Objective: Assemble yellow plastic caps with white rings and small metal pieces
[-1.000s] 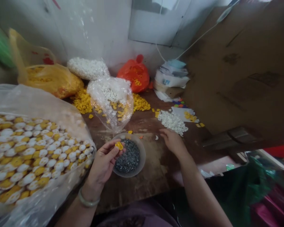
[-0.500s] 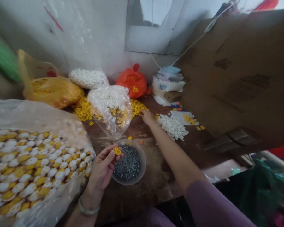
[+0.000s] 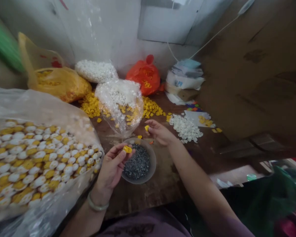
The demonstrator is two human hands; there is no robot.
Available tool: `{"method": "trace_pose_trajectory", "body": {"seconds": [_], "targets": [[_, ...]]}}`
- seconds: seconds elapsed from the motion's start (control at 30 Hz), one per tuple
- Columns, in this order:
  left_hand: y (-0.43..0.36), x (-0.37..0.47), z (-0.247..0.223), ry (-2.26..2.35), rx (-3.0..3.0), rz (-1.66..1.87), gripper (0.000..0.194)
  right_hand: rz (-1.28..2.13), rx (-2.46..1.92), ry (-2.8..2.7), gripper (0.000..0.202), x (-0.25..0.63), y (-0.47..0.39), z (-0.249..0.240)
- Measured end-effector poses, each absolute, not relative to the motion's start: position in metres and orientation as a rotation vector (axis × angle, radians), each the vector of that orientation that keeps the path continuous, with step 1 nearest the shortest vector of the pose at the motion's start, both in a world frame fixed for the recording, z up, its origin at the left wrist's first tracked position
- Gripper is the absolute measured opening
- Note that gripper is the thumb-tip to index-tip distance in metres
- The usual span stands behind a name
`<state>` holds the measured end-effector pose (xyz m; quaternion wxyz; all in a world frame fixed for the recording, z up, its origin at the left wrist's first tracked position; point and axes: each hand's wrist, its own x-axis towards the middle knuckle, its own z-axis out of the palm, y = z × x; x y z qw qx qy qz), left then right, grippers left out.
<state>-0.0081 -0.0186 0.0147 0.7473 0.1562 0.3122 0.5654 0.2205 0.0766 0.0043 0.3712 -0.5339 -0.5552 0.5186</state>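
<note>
My left hand (image 3: 113,166) pinches a small yellow plastic piece (image 3: 127,149) between thumb and fingers, over the left rim of a round clear bowl (image 3: 151,164). Small dark grey shiny bits (image 3: 138,163) fill the bowl's bottom. Beyond the bowl's upper right, my right hand (image 3: 160,132) is closed on another small yellow piece (image 3: 146,128) at its fingertips. A pile of loose yellow pieces (image 3: 151,108) lies just past that hand, and a heap of white pieces (image 3: 186,128) is to its right.
A large clear bag (image 3: 81,128) of yellow-and-white pieces takes up the left. Behind stand a yellow bag (image 3: 69,84), white-filled bags (image 3: 96,70), a red bag (image 3: 144,77) and stacked packets (image 3: 185,79). Brown cardboard (image 3: 256,75) rises at the right.
My right hand has drawn back from the yellow pile toward the bowl, now with a yellow piece at its fingertips. My left hand still holds its piece. The camera view has shifted slightly.
</note>
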Motion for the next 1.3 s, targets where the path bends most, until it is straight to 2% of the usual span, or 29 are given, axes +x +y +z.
{"method": "trace_pose_trajectory", "body": {"seconds": [0.07,0.2,0.4,0.83,0.97,1.1,1.3], "targets": [[-0.019,-0.007,0.014,0.671,0.348,1.259,0.030,1.477,-1.188,-1.321,0.048,0.200,0.051,0.012],[-0.019,-0.006,0.013,0.694,0.383,1.307,0.031,1.664,-0.902,-1.044,0.035,0.160,0.013,0.023],[-0.020,-0.005,0.013,0.767,0.398,1.370,0.034,1.431,-0.950,-1.098,0.027,0.126,-0.008,0.025],[-0.021,-0.007,0.011,0.894,0.439,1.377,0.032,0.823,-1.034,-1.606,0.009,0.131,-0.008,0.025],[-0.023,-0.004,0.011,0.880,0.490,1.438,0.029,1.014,-0.975,-1.526,0.007,0.129,-0.011,0.022],[-0.027,-0.005,0.006,0.905,0.665,1.524,0.023,1.276,-0.880,-1.304,0.022,0.117,-0.017,0.015],[-0.028,-0.011,0.001,1.022,1.010,1.610,0.019,1.236,-0.829,-1.251,0.022,0.096,-0.019,0.009]]}}
